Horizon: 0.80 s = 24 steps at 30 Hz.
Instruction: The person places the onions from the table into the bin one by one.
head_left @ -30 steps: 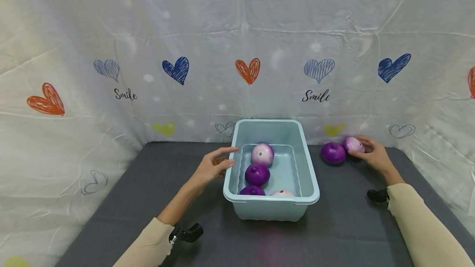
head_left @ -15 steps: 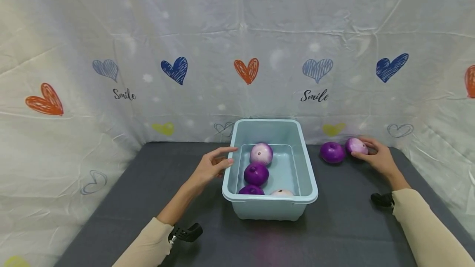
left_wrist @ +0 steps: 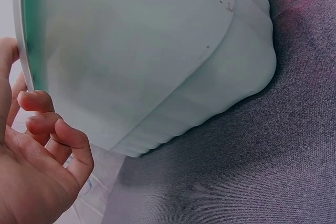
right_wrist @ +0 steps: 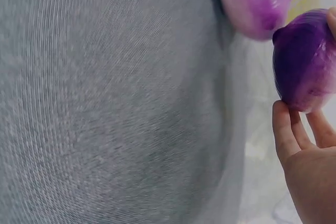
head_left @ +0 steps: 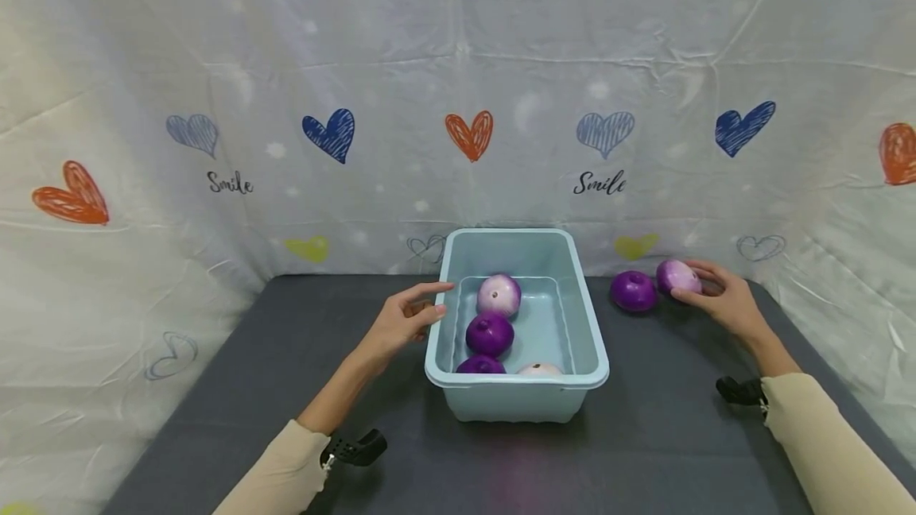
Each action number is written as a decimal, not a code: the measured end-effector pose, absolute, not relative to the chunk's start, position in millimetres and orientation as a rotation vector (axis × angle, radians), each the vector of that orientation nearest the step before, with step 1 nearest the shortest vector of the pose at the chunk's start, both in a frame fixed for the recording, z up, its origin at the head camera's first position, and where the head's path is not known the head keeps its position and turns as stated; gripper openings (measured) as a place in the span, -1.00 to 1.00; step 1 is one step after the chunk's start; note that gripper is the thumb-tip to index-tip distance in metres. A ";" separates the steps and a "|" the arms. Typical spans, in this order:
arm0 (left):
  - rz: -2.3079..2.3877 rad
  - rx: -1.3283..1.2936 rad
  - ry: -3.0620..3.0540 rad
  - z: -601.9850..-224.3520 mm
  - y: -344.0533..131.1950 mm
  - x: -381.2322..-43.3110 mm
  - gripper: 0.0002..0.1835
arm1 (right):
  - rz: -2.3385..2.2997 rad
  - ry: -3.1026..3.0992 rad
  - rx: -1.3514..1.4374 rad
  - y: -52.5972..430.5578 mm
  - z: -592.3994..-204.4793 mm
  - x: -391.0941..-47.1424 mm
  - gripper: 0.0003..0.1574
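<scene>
In the head view my right hand (head_left: 726,304) grips a purple-and-white onion (head_left: 678,276) at the table's back right, thumb on one side and fingertips on the other. In the right wrist view this onion (right_wrist: 304,64) shows its dark purple side above my fingertips. A dark purple onion (head_left: 633,291) sits just left of it. My left hand (head_left: 401,320) is at the left rim of a light blue plastic bin (head_left: 515,400), index finger and thumb reaching over the edge. In the left wrist view the other fingers (left_wrist: 79,150) are loosely bent outside the bin's wall.
Inside the bin lie a pale onion (head_left: 498,296), a dark purple onion (head_left: 490,334) and two more partly hidden by the near rim. A dark grey cloth (head_left: 658,435) covers the table. Behind stands a white curtain (head_left: 401,197) printed with hearts.
My right hand has shifted slightly right with its onion, widening the gap to the neighbouring onion. My left hand has stayed at the bin's rim. The head view has turned slightly right.
</scene>
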<state>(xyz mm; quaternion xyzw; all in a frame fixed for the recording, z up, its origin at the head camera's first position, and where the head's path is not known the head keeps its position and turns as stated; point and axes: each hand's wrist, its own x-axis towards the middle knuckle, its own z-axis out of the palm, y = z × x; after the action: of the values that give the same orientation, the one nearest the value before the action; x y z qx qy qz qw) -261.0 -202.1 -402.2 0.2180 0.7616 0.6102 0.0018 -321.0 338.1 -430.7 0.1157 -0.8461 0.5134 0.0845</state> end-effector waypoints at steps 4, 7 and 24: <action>1.904 0.685 2.402 -401.9 -202.5 -261.2 -0.54 | 1.556 -2.528 0.363 332.5 -421.5 -314.6 -0.15; 1.905 0.685 2.399 -401.1 -201.9 -261.3 -0.54 | 1.555 -2.525 0.376 328.2 -415.6 -310.5 -0.18; 1.886 0.665 2.400 -399.8 -202.1 -260.5 -0.52 | 1.689 -2.430 0.549 302.2 -393.1 -299.8 -0.27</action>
<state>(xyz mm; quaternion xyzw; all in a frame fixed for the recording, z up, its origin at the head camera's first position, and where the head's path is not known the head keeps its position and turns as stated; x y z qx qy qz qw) -260.5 -202.1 -399.8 0.2127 0.7682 0.6037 0.0087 -299.8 302.2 -393.1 0.1819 -0.8056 0.5599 0.0662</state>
